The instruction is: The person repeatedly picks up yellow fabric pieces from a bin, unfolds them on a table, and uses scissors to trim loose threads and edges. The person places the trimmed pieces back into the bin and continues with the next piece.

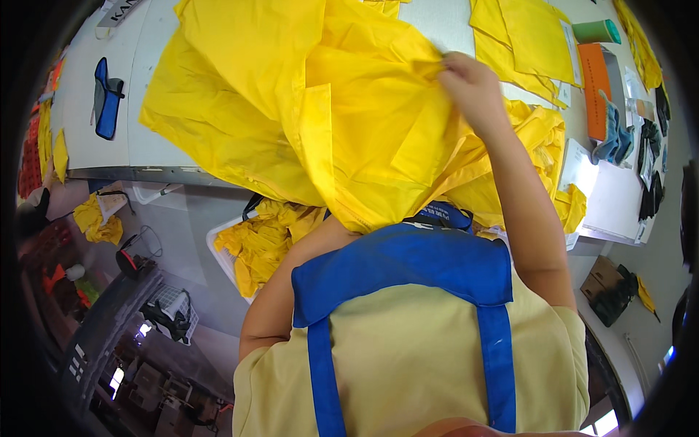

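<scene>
A large sheet of thin yellow fabric (378, 124), perhaps part of a garment, spreads over the white table and hangs past its near edge. My right hand (473, 84) is closed on the fabric's upper right edge, fingers pinched together and slightly blurred. My left forearm (313, 251) reaches up beneath the fabric's lower fold, so the left hand is covered and its fingers cannot be seen. Beside my right forearm lies a crumpled heap of yellow fabric (535, 138).
Stacked flat yellow pieces (531, 44) lie at the far right, near a green roll (597, 31) and an orange box (593, 91). A blue-and-black item (106, 98) rests on the table's left. Below the near edge, a white bin (231, 266) holds yellow cloth.
</scene>
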